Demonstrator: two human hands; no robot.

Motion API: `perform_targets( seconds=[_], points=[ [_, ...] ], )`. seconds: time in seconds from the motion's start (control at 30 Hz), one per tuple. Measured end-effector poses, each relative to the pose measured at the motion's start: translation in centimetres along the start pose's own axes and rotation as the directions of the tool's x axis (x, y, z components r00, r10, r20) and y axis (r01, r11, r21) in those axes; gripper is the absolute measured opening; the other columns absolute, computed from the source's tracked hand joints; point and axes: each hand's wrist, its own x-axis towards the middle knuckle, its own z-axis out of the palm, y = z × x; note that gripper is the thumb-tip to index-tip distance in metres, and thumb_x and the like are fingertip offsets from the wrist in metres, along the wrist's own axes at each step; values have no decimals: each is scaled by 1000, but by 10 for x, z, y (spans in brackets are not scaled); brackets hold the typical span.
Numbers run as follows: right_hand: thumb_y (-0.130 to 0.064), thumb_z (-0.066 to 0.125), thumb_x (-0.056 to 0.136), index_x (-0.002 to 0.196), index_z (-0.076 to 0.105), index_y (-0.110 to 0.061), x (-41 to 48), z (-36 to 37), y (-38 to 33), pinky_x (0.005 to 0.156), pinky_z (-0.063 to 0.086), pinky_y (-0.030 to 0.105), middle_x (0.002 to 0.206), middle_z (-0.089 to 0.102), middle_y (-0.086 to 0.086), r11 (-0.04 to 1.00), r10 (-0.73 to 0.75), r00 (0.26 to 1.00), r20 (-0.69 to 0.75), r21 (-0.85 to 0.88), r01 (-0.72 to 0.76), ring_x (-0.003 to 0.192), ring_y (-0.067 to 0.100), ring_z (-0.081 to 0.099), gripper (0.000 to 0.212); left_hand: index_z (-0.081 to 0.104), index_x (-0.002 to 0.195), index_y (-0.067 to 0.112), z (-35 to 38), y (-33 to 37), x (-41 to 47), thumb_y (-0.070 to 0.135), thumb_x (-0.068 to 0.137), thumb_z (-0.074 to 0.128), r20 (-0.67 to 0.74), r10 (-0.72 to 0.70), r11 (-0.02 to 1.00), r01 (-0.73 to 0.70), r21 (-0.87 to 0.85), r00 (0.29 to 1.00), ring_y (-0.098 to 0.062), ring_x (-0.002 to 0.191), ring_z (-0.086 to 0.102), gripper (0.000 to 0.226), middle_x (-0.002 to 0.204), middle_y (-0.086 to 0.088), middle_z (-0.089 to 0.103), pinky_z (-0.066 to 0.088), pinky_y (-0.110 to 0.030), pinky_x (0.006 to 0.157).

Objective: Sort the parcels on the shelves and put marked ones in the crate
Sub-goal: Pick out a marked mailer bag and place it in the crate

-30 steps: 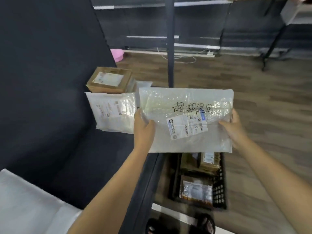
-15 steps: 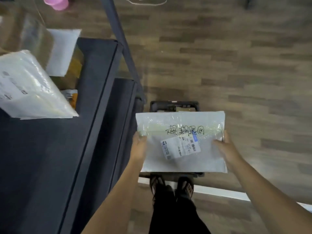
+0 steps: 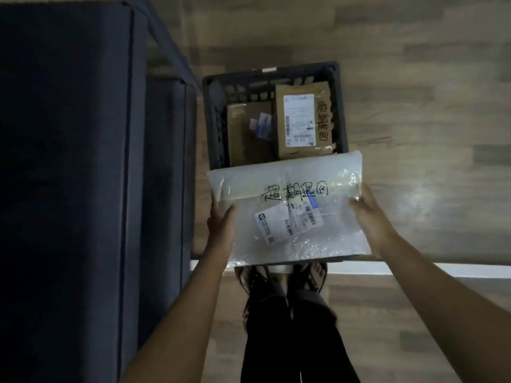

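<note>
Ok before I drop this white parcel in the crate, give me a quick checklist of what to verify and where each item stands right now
1. Parcel marked: ok. The white parcel carries handwriting above its printed label.
2. Grip: ok. The left hand and right hand each hold one side edge.
3. Over the crate: not ok. The parcel covers only the near edge of the crate; most of it hangs short of the opening.
4. Room inside: ok. Two brown parcels lie flat, leaving space above them.
5. Feet clear: ok. Both feet stand short of the crate.
</note>
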Motion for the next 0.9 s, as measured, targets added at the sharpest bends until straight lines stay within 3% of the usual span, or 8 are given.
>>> perform_targets(
  seconds=[0.07,0.13,0.2,0.3,0.37,0.5,0.67,0.9],
  points=[
    [-20,41,101,151,16,-25,10,10,14,111,22,34,157,19,-1,1000,-9,1000,-10,-1,9,144,19,21,56,19,152,23,10,-8,15,36,90,50,-1,4,1000,-4,-4,1000,-10,125,35,70,141,10,30,29,-24,102],
    [-18,41,101,151,17,-22,19,18,28,113,19,31,158,17,-2,999,-30,999,-18,-19,30,145,18,18,56,15,153,26,20,-15,27,49,73,45,11,-35,999,35,14,999,-18,139,29,88,156,3,23,24,-33,114],
    [-17,40,101,152,13,-19,27,25,37,110,17,23,156,19,-4,991,-93,995,-21,-100,90,144,12,17,58,13,153,24,30,-22,38,47,80,48,19,-77,997,77,14,997,-24,144,24,84,160,-3,17,22,-37,116],
    [-26,38,101,152,8,-23,35,32,42,94,35,25,129,46,-2,956,-135,991,2,-263,130,114,11,48,60,8,153,15,42,-33,48,25,97,49,-37,-30,995,33,94,999,-25,144,22,70,159,-8,16,22,-36,113],
    [-27,37,101,153,5,-25,40,36,44,84,39,27,136,43,-1,931,-169,985,19,-326,166,100,12,53,61,6,153,13,46,-38,50,19,91,59,-59,-15,988,23,152,998,-29,143,24,82,156,-12,19,26,-40,114],
    [-23,36,100,151,2,-35,54,42,49,95,40,36,155,26,0,898,-197,978,60,-390,205,123,21,47,63,-9,152,20,49,-48,54,22,88,63,8,-8,964,6,266,1000,-30,146,13,96,159,-9,6,22,-44,115],
    [-27,34,101,151,9,-31,67,55,60,82,47,42,130,56,18,886,-66,998,-3,-459,57,102,38,59,56,-6,152,20,61,-53,72,32,96,48,-62,-65,907,85,412,996,-36,141,22,78,155,-16,15,26,-48,111],
    [-26,30,101,151,11,-17,89,66,72,89,44,42,132,50,26,778,35,997,-66,-625,-69,111,40,55,54,-6,152,12,62,-71,97,38,100,34,34,-99,826,63,560,995,-37,137,31,71,155,-23,18,32,-43,107]
  ],
)
